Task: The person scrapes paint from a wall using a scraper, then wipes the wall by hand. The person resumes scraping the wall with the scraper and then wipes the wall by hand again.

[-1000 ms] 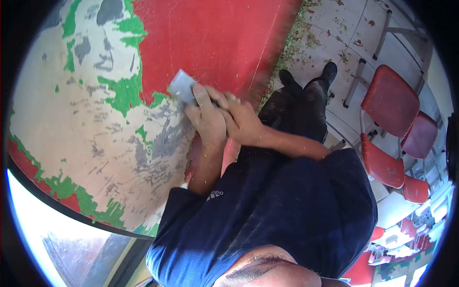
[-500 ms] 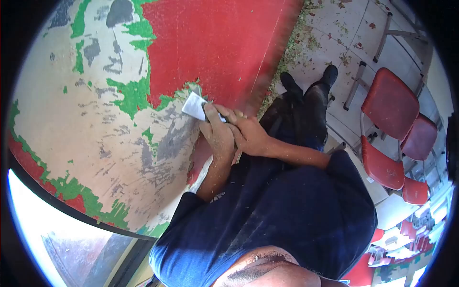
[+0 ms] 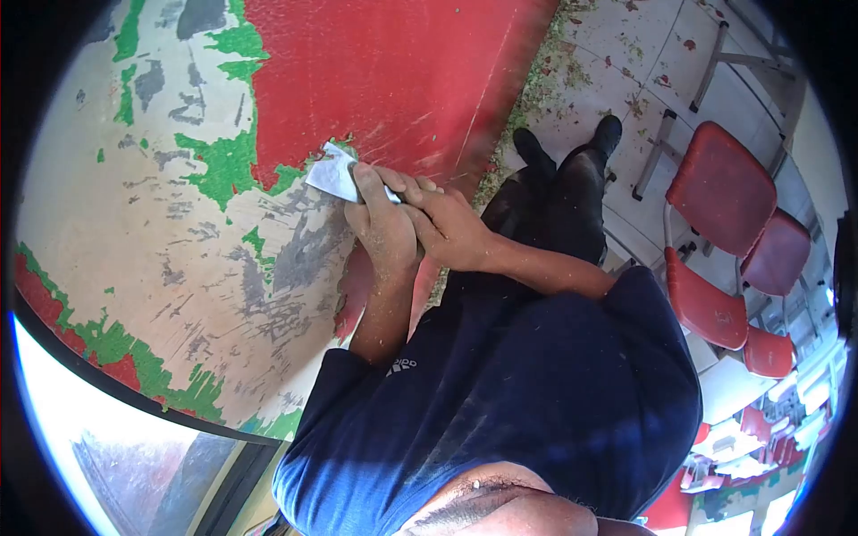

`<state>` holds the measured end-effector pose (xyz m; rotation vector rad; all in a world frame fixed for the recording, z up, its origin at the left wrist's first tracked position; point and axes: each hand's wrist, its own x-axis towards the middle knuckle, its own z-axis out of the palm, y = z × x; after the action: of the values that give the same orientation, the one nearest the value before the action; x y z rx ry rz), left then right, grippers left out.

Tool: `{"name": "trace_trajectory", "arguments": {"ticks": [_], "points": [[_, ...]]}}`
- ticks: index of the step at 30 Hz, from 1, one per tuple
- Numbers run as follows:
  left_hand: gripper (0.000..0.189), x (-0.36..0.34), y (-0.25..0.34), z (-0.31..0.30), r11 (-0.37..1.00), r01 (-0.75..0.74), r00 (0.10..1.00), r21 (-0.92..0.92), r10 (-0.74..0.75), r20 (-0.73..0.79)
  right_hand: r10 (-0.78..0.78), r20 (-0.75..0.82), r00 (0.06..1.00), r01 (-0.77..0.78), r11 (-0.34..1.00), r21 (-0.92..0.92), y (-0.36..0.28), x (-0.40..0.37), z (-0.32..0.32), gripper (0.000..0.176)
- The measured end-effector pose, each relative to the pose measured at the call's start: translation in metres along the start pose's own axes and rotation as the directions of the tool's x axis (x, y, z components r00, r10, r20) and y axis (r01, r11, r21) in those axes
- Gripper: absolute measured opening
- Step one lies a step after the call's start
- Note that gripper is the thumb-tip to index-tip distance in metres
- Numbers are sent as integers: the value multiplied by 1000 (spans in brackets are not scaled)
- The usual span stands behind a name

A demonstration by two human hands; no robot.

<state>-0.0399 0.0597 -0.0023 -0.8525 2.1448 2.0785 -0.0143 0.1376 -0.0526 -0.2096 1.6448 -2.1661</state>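
Observation:
A paint scraper [image 3: 333, 175] with a broad pale metal blade lies against the wall panel [image 3: 179, 259], at the ragged edge of its red paint [image 3: 375, 80]. My left hand [image 3: 382, 228] is closed round the scraper, one finger stretched along the blade. From the other side my right hand [image 3: 451, 228] grips it too, its fingers overlapping the left ones. Most of the handle is hidden under both hands. A torn flake of paint curls up just above the blade. Green paint [image 3: 223, 165] shows beside it, with bare beige and grey scratched surface below.
Red chairs [image 3: 722, 183] with metal legs stand on the right. Paint scraps [image 3: 572, 76] litter the tiled floor [image 3: 661, 36] along the panel's foot. My shoes [image 3: 606, 134] are near the panel's lower edge. A dark frame [image 3: 89, 375] borders the panel at lower left.
The whole view has shifted slightly. Against the wall, the scraper has moved a little left and up, and its blade is now closer to the green paint edge. Both hands keep their grip.

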Motion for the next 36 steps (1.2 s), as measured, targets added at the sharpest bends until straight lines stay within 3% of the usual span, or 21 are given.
{"name": "trace_trajectory", "arguments": {"ticks": [6, 7, 10, 13, 16, 17, 20, 24, 29, 36], "points": [[42, -3, 4, -8, 997, 13, 1000, 74, -15, 23, -186, -204, 961, 194, 981, 19, -2, 4, 11, 30], [42, 3, 9, 0, 998, -15, 1000, 66, 13, 25, 86, 83, 993, -94, 990, 105, -9, 4, -3, 30], [41, 0, -4, -9, 1000, -23, 999, 14, 22, 25, -122, -77, 990, 124, 992, 21, 10, -4, 11, 28], [42, -8, -5, -16, 999, 26, 1000, 42, -26, 11, -152, -139, 979, 156, 988, 15, 22, -10, 22, 26], [43, 1, 9, -1, 998, 61, 998, 11, -62, 13, -59, -57, 997, 64, 993, 104, 13, -5, 11, 24], [43, 2, 9, 1, 1000, 12, 999, 20, -13, 48, -21, -25, 999, 24, 990, 142, 8, -2, 5, 23], [43, -7, -8, -13, 998, 65, 997, 5, -65, 30, -138, -168, 976, 159, 980, 119, 26, -14, 21, 22], [42, -1, -8, -12, 996, 84, 996, 3, -84, 20, -15, -45, 999, 23, 980, 198, 27, -11, 18, 26], [40, -16, -16, -21, 999, 20, 1000, 30, -20, 15, -146, -202, 969, 177, 974, 144, 40, -19, 35, 25], [38, -2, -16, -13, 1000, -7, 998, -14, 7, 63, 6, -2, 1000, -6, 992, 125, 38, -13, 15, 27]]}}
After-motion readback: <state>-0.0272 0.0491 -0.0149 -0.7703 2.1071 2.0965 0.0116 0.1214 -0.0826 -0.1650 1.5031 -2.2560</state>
